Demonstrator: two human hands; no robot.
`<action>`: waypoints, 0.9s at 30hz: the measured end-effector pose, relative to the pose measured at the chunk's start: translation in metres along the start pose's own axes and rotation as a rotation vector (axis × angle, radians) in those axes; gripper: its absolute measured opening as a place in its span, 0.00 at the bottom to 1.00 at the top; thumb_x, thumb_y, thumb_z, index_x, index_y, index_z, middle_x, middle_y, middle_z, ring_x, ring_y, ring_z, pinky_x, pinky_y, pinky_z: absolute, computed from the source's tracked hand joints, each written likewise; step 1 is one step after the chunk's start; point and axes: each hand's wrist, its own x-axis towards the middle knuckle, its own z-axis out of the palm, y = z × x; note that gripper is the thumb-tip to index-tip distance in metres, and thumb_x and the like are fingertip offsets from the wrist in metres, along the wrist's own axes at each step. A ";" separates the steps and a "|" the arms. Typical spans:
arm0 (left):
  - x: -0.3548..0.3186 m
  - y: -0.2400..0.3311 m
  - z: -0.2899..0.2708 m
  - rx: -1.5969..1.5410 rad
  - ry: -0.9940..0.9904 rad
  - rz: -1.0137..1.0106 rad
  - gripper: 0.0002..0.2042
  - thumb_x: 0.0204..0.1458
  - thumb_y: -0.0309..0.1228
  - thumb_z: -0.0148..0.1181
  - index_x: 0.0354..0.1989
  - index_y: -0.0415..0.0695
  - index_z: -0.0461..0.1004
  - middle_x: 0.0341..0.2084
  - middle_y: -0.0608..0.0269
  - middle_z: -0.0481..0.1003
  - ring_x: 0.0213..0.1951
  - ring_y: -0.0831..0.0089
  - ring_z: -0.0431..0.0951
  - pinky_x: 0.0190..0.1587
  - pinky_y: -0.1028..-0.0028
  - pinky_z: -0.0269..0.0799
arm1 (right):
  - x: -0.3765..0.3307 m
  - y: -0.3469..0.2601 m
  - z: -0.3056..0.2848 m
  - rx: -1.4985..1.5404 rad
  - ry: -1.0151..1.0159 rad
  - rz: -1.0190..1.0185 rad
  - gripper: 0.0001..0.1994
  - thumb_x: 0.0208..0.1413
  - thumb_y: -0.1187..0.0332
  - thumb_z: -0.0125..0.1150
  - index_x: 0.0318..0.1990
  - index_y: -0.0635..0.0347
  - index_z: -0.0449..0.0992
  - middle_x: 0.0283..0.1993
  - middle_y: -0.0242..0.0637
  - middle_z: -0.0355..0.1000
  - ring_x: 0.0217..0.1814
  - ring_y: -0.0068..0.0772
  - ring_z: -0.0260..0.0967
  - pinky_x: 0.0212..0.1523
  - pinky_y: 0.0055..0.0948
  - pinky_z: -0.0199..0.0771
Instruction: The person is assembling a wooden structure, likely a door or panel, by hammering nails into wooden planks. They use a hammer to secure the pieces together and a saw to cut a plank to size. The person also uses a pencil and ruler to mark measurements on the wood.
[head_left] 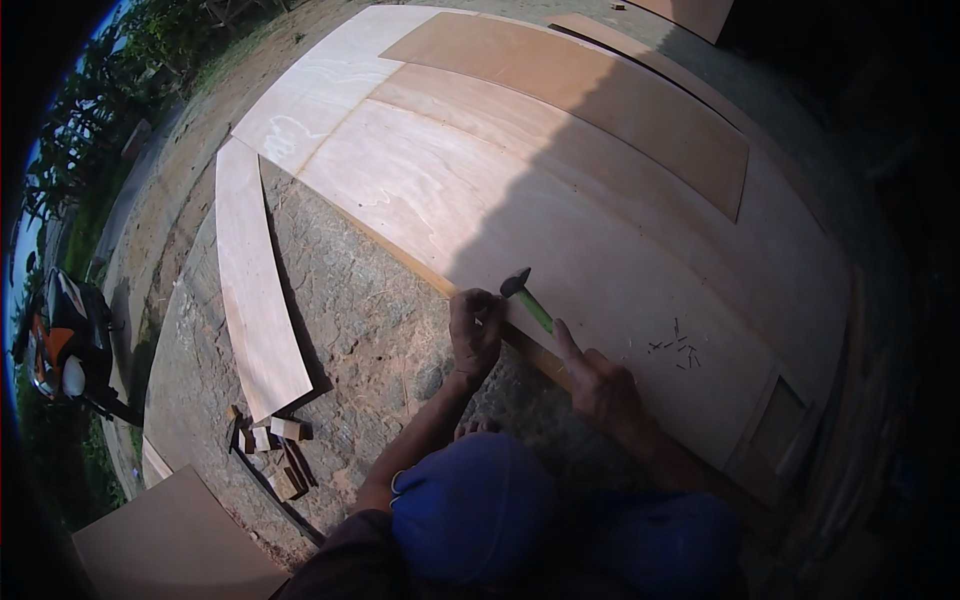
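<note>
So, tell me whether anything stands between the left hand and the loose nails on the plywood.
Yes: the hammer and the right hand gripping it stand between the left hand and the nails. Past them, nothing else visible stands in the way across the plywood.

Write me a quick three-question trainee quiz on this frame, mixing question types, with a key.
1. What does the right hand hold?
2. True or false: the loose nails lie on the plywood panel.
3. The left hand is: A) on the motorbike; B) at the panel's near edge; C) among the wood blocks.

Key: 1. A hammer with a green handle. 2. True. 3. B.
</note>
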 end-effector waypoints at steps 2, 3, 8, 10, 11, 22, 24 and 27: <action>0.000 0.001 -0.002 0.011 -0.011 0.004 0.09 0.54 0.21 0.65 0.40 0.40 0.71 0.36 0.59 0.72 0.38 0.67 0.75 0.43 0.69 0.73 | 0.004 -0.005 -0.001 -0.041 -0.010 -0.024 0.36 0.56 0.76 0.51 0.75 0.54 0.54 0.26 0.49 0.68 0.24 0.54 0.72 0.28 0.48 0.77; 0.000 0.002 -0.004 0.019 -0.023 -0.010 0.09 0.54 0.21 0.65 0.40 0.40 0.71 0.36 0.59 0.72 0.38 0.66 0.75 0.43 0.68 0.74 | 0.006 -0.006 -0.001 -0.059 -0.015 -0.038 0.36 0.56 0.76 0.50 0.75 0.54 0.55 0.26 0.49 0.68 0.23 0.53 0.72 0.28 0.48 0.77; 0.001 0.004 -0.008 0.009 -0.043 -0.017 0.12 0.54 0.20 0.63 0.46 0.40 0.71 0.38 0.58 0.74 0.40 0.66 0.76 0.46 0.69 0.72 | 0.008 -0.008 -0.003 -0.052 0.015 -0.055 0.35 0.55 0.77 0.51 0.74 0.54 0.57 0.25 0.48 0.67 0.22 0.52 0.72 0.26 0.47 0.77; 0.005 0.002 -0.008 -0.066 -0.038 -0.025 0.15 0.56 0.22 0.62 0.51 0.41 0.68 0.38 0.61 0.74 0.43 0.69 0.75 0.50 0.69 0.69 | 0.008 -0.011 -0.002 -0.047 0.081 -0.088 0.35 0.55 0.77 0.51 0.74 0.54 0.57 0.24 0.48 0.67 0.22 0.51 0.72 0.26 0.46 0.77; 0.008 -0.001 -0.008 0.034 -0.013 0.017 0.16 0.56 0.22 0.62 0.52 0.41 0.68 0.39 0.60 0.74 0.45 0.68 0.74 0.52 0.68 0.68 | 0.006 -0.007 0.001 -0.067 0.102 -0.095 0.35 0.55 0.78 0.51 0.74 0.55 0.57 0.24 0.47 0.67 0.22 0.51 0.72 0.25 0.45 0.77; 0.011 -0.021 -0.016 0.168 0.012 0.030 0.16 0.58 0.23 0.59 0.54 0.39 0.66 0.49 0.55 0.69 0.54 0.62 0.67 0.62 0.63 0.60 | 0.003 0.003 0.025 0.100 0.324 -0.206 0.36 0.55 0.76 0.54 0.74 0.55 0.56 0.23 0.46 0.68 0.22 0.51 0.72 0.27 0.44 0.77; 0.011 -0.021 -0.020 0.161 0.028 0.035 0.16 0.56 0.23 0.60 0.53 0.40 0.68 0.48 0.54 0.72 0.55 0.59 0.67 0.61 0.61 0.60 | 0.010 0.013 0.024 -0.026 -0.045 -0.052 0.37 0.55 0.77 0.55 0.74 0.54 0.56 0.23 0.45 0.68 0.21 0.49 0.71 0.25 0.43 0.76; 0.010 -0.019 -0.021 0.122 0.051 0.000 0.16 0.56 0.23 0.60 0.53 0.40 0.69 0.48 0.54 0.74 0.55 0.58 0.66 0.61 0.60 0.59 | 0.002 -0.008 0.010 0.031 0.170 -0.181 0.38 0.53 0.77 0.55 0.75 0.52 0.56 0.23 0.46 0.69 0.22 0.49 0.73 0.25 0.45 0.77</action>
